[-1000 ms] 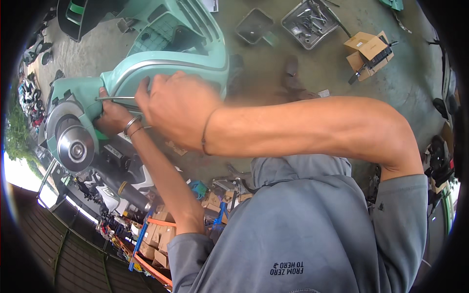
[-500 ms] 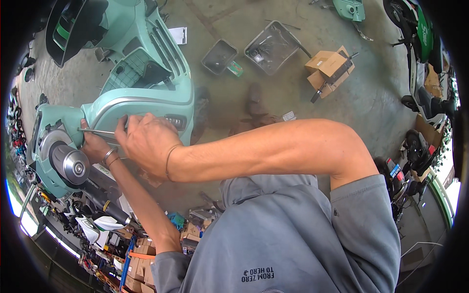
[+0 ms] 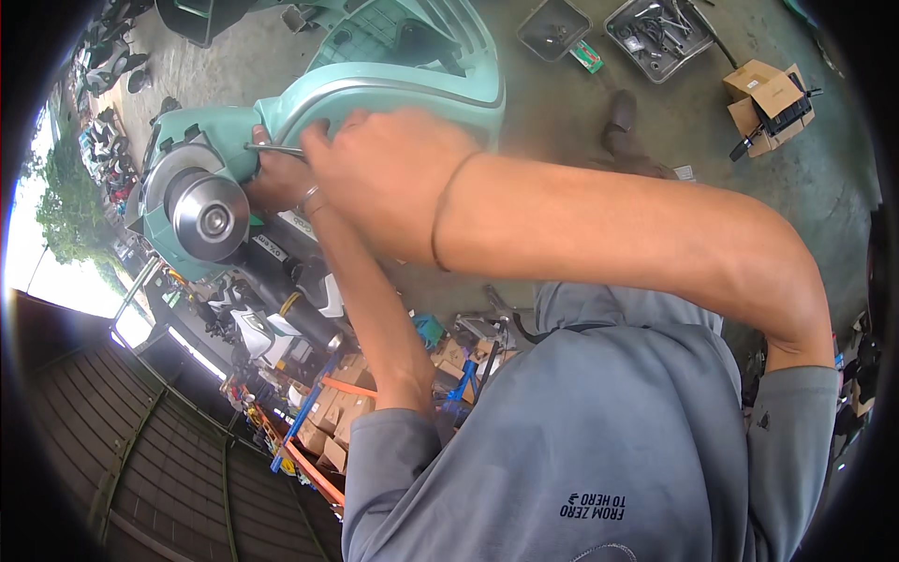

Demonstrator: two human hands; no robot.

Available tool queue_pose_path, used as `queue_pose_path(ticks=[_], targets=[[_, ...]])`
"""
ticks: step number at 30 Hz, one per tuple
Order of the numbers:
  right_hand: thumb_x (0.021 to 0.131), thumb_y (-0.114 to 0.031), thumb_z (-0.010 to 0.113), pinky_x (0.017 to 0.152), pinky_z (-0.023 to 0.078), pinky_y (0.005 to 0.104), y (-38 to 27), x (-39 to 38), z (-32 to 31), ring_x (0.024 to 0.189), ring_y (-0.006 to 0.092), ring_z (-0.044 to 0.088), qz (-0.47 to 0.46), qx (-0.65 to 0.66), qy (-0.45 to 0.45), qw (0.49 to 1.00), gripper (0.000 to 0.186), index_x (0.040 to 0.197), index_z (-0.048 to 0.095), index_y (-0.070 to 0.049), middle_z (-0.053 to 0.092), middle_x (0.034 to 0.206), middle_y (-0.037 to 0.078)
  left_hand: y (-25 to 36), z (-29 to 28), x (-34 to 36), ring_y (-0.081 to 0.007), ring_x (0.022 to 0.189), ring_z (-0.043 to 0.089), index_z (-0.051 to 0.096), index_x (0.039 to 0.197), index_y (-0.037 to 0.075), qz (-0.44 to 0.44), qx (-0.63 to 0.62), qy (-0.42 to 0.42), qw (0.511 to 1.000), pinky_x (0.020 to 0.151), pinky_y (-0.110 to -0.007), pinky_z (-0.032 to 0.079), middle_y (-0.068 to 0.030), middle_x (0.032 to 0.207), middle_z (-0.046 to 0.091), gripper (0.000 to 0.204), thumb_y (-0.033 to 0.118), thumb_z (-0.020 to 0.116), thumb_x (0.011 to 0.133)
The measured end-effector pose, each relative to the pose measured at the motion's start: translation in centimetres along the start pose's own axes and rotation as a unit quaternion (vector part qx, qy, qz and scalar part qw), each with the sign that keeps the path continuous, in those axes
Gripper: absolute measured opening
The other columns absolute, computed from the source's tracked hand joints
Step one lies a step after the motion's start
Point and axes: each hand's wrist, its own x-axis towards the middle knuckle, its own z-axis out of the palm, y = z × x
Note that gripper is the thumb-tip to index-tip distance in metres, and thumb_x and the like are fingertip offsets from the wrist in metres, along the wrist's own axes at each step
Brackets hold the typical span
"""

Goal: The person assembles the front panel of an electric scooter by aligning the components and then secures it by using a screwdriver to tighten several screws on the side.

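Note:
A mint-green scooter body with a silver trim line fills the upper left. My right hand crosses in front of it, closed on a slim metal rod tool whose near end is hidden in my fingers. The rod's far end points left, by the seam between the body and the green handlebar cover. There my left hand sits bent against the green parts, one finger up beside the rod tip. Its other fingers are mostly hidden. Below stands a round silver-and-black fitting in the cover.
A black handlebar grip slants below the cover. On the floor at upper right stand a shallow tray, a tray of tools and an open cardboard box. Shelved cartons and a blue-and-orange rack lie lower left.
The view has turned, so the scooter and both hands now appear farther right and higher. My right hand still grips the rod tool, and my left hand keeps its place by the seam.

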Motion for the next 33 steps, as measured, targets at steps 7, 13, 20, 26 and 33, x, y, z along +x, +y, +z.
queue_pose_path(ticks=[7,13,20,26,33], targets=[[0.08,-0.023,0.064,0.059,0.053,0.0354,1.5,1.8,-3.3,0.066,0.0252,0.068,0.088,0.301,-0.217,0.924,0.034,0.095,0.066,0.008,0.069,0.081,0.016,0.5,0.8,-0.1,-0.0402,0.088,0.064,0.069,0.092,-0.01,-0.004,0.009,0.019,1.0,0.083,-0.047,0.048,-0.0255,0.094,0.068,0.068,0.055,0.075,0.072],[0.08,-0.032,0.067,0.062,0.054,0.0358,1.8,2.9,-3.3,0.071,0.0253,0.068,0.033,0.136,-0.237,0.961,0.047,0.106,0.065,0.007,0.069,0.082,0.018,0.5,0.6,-0.1,-0.0402,0.088,0.064,0.068,0.091,-0.008,-0.022,-0.025,0.001,0.999,0.083,-0.049,0.047,-0.0248,0.094,0.068,0.062,0.049,0.079,0.07],[0.073,-0.025,0.072,0.067,0.054,0.0379,-0.7,4.5,-0.5,0.081,0.0276,0.069,0.072,0.016,-0.211,0.975,0.032,0.088,0.07,0.004,0.069,0.089,0.022,0.8,0.2,-0.9,-0.0391,0.084,0.065,0.069,0.089,-0.008,-0.037,-0.035,-0.026,0.998,0.08,-0.049,0.048,-0.024,0.09,0.069,0.06,0.048,0.078,0.071],[0.084,-0.027,0.07,0.049,0.045,0.0332,2.6,4.2,-2.7,0.056,0.0166,0.051,0.126,0.418,-0.359,0.825,0.03,0.091,0.061,0.001,0.05,0.068,0.005,0.9,-0.3,-1.6,-0.0378,0.08,0.066,0.069,0.087,-0.01,-0.041,-0.044,-0.062,0.996,0.076,-0.048,0.049,-0.0233,0.086,0.069,0.06,0.048,0.077,0.073],[0.083,-0.033,0.067,0.07,0.053,0.0404,0.7,4.4,-2.7,0.076,0.0269,0.067,0.101,0.208,-0.278,0.932,0.042,0.101,0.067,0.005,0.068,0.094,0.018,1.6,-1.6,-1.2,-0.0362,0.074,0.067,0.07,0.084,-0.011,-0.033,-0.07,-0.086,0.993,0.072,-0.047,0.051,-0.0225,0.081,0.07,0.06,0.048,0.075,0.074]])
